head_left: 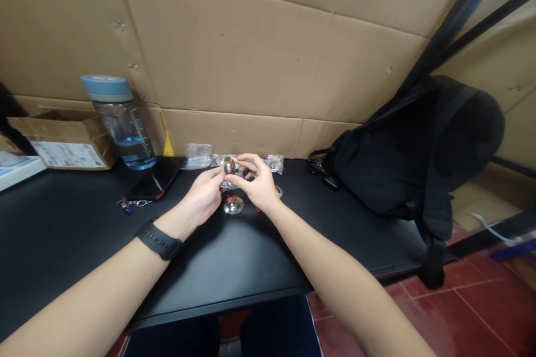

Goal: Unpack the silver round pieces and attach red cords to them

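Between my hands, just above the black table, a small shiny domed metal disc (pixel 229 165), which looks like a finger cymbal, is held up on edge. My left hand (pixel 205 192) has its fingers closed at the disc's left side. From the right, my right hand (pixel 258 181) pinches it with thumb and fingers. Below them a second finger cymbal (pixel 233 205) with a red cord lies dome up on the table. Partly hidden behind my right wrist is another metal disc (pixel 278 191). Clear plastic packets (pixel 198 156) lie behind my hands, one partly covered by my fingers.
A blue-lidded water bottle (pixel 125 122) stands at the left beside an open cardboard box (pixel 71 142). Near it lies a dark phone (pixel 157 179) with a strap charm. On the right sits a black backpack (pixel 385 150). A cardboard wall (pixel 259 56) closes off the back of the table (pixel 226 268).
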`<control>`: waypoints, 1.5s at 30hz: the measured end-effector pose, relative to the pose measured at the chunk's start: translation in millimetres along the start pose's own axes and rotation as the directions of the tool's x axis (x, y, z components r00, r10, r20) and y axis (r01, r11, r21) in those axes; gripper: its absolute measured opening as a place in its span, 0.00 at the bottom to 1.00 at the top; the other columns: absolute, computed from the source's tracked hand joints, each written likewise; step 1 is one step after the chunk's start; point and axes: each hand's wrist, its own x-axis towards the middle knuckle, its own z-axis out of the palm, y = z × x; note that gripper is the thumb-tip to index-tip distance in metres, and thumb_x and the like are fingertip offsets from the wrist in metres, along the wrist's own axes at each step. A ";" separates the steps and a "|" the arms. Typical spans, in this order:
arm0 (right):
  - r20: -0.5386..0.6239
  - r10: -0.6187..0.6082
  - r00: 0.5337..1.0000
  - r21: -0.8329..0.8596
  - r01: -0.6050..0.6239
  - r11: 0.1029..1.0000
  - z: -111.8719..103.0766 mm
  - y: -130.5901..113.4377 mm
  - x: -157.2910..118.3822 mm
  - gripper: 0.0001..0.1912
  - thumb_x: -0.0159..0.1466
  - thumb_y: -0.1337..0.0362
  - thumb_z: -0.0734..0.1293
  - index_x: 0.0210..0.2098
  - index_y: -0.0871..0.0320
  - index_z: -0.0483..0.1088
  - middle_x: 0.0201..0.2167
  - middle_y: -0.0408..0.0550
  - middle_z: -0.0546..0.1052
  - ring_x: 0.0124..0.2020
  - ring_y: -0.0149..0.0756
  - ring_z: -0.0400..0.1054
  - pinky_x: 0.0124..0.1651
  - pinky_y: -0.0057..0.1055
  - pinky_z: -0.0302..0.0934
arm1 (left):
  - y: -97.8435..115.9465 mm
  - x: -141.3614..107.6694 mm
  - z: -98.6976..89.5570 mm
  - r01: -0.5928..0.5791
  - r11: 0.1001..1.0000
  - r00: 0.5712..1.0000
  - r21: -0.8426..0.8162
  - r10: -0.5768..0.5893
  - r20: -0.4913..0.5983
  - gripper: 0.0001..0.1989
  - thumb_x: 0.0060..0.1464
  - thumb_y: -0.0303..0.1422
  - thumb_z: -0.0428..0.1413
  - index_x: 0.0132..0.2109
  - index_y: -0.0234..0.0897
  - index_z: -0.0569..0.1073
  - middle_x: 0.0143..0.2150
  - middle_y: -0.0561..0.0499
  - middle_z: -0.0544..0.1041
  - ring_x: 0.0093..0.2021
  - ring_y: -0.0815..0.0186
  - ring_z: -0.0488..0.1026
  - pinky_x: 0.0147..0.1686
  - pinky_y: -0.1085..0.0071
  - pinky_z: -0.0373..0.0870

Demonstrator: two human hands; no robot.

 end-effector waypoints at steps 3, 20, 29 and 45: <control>-0.011 0.006 1.000 -0.010 -0.006 1.000 1.5 1.1 -0.9 0.28 0.53 0.52 0.79 0.48 0.53 0.68 0.52 0.50 0.80 0.47 0.40 0.76 0.41 0.31 0.68 | -0.1 -0.6 0.4 -0.008 1.000 1.000 0.023 0.008 -0.015 0.15 0.49 0.40 0.68 0.40 0.35 0.82 0.43 0.43 0.83 0.45 0.58 0.79 0.47 0.65 0.72; 0.098 0.099 0.990 0.164 -0.114 0.980 -2.1 -7.0 3.5 0.21 0.55 0.51 0.78 0.40 0.57 0.74 0.39 0.48 0.81 0.42 0.38 0.77 0.42 0.31 0.68 | 20.2 3.6 -16.9 -0.421 0.418 0.829 0.805 0.537 0.155 0.10 0.60 0.38 0.56 0.39 0.37 0.78 0.43 0.46 0.75 0.46 0.57 0.74 0.53 0.59 0.68; 0.123 0.098 0.988 0.069 -0.107 0.992 -8.8 8.1 7.7 0.16 0.62 0.51 0.72 0.39 0.58 0.77 0.38 0.48 0.81 0.41 0.37 0.74 0.47 0.33 0.67 | 19.3 1.1 -15.9 -0.438 0.242 0.768 0.866 0.601 0.221 0.10 0.62 0.38 0.57 0.40 0.38 0.79 0.43 0.47 0.75 0.46 0.57 0.74 0.52 0.59 0.70; 0.168 0.000 0.986 -0.199 0.034 0.979 -26.0 1.3 13.7 0.08 0.65 0.61 0.68 0.31 0.57 0.73 0.40 0.46 0.76 0.45 0.37 0.70 0.51 0.34 0.63 | 15.1 6.7 -23.1 -0.457 0.409 0.882 0.790 0.320 0.345 0.17 0.64 0.49 0.55 0.48 0.41 0.77 0.49 0.48 0.80 0.50 0.56 0.76 0.54 0.60 0.69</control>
